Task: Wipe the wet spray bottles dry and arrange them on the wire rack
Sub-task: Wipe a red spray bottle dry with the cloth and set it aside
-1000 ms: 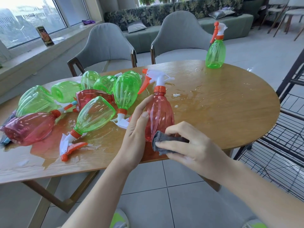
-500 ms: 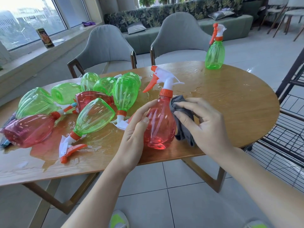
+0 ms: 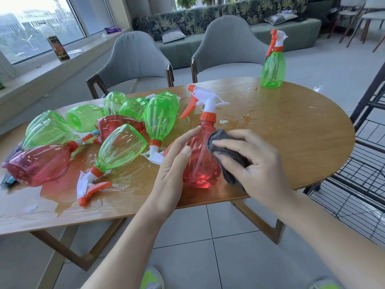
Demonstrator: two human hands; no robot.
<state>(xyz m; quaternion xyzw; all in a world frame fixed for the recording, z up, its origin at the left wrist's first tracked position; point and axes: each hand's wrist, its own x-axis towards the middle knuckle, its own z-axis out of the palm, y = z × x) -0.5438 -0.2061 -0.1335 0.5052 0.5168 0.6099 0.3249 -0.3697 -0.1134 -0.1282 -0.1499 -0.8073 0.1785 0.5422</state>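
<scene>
A: Nearest the camera, what are the hands doing?

B: The left hand lies with straight fingers flat against the left side of the translucent red plastic spray bottle, steadying it. The right hand is curled round a crumpled dark grey cloth and presses it to the bottle's right flank.

A: Where is that bottle, and how does it point?

B: Centre of the frame, near the front edge of the oval wooden desk. Its long axis runs almost upright, base on the desk, with the white trigger head's orange nozzle aimed to the upper left.

A: Anything different from a moment ago?

B: One second ago the cloth was low by the base with the bottle at the desk's edge; half a second ago the cloth was up near the neck. Now it sits on the mid-body, and the bottle stands a little farther onto the desk.

A: And the surfaces?

B: The bottle is ribbed, bulbous and glossy; the desk shows wood grain under puddles of water.

A: Farther back?

B: Left of centre lies a heap of ribbed green and red bottles, all on their sides. At the upper right a single green spray bottle stands upright at the desk's far edge. A black wire rack fills the right edge of the frame, and two grey upholstered chairs stand behind the desk.
</scene>
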